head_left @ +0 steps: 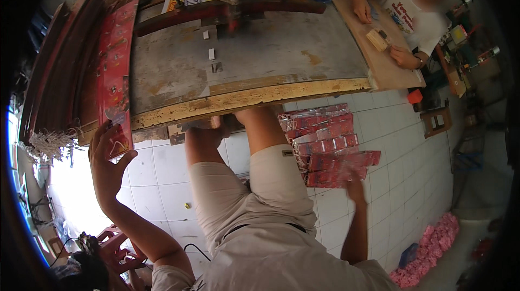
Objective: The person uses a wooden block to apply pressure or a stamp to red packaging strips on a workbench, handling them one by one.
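head view: left hand [108, 155] is gripping red cards [115, 80] at the surface [260, 53] edge; right hand [355, 182], fingers spread, is reaching the floor pile [327, 145], untaken.

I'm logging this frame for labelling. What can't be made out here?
- Right hand: motion-blurred against the stack of red packets, so its grip is unclear.
- Left hand: its palm side, on the red packet, faces away.
- Small pieces on the worktable: too small to identify.

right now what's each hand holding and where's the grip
The left hand grips the near end of the long red card strip lying along the table edge. The right hand reaches the red packet stack; grip unclear.
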Tool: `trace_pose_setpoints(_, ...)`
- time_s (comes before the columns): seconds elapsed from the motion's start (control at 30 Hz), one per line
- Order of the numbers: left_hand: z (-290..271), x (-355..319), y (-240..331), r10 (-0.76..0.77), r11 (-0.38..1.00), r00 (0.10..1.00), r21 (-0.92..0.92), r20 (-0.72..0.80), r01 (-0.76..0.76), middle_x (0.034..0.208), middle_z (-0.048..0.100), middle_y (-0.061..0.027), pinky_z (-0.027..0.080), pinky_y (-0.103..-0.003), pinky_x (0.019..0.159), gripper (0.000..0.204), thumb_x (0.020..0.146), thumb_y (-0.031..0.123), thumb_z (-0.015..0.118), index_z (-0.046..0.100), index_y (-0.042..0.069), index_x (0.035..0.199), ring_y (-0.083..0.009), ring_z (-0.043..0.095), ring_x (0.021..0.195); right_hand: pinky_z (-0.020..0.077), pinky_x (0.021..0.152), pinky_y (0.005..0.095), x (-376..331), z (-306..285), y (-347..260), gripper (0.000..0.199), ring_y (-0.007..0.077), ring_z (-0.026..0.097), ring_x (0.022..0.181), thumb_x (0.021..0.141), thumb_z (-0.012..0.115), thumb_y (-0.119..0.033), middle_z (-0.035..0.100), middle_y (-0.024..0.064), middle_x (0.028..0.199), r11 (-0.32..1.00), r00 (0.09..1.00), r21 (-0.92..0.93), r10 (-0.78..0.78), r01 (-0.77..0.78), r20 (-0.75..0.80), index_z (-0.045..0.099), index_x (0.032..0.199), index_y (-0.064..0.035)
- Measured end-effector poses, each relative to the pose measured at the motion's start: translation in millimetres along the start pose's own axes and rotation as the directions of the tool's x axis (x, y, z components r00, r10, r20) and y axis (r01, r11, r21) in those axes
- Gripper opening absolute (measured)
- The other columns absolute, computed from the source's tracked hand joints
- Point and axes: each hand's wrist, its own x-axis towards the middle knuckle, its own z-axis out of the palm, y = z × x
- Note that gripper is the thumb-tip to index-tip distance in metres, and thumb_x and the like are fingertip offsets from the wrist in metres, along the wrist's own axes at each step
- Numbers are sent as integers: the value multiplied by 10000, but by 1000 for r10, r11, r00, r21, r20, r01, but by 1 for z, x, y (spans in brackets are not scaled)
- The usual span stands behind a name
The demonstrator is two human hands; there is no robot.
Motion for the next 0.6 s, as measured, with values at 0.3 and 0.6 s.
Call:
trace_pose_setpoints(0.3,-30,-35,48,301,915,934,333,-193,-226,1029,784,-124,605,-398,800,340,840,131,907,808,9,1141,-313,766,901,605,917,418,131,-28,-291,234,330,774,1096,1091,694,-223,788,183,1208,826,968,545,-231,140,102,768,1224,-45)
trace_pose_setpoints(0.6,70,-129,172,560,821,726,-151,400,-550,1152,775,-81,647,-376,826,481,908,477,876,813,98,1198,-259,777,958,550,992,354,160,-58,-498,717,157,691,1117,1151,631,-290,719,88,1331,115,469,827,-777,-550,420,311,1745,-49)
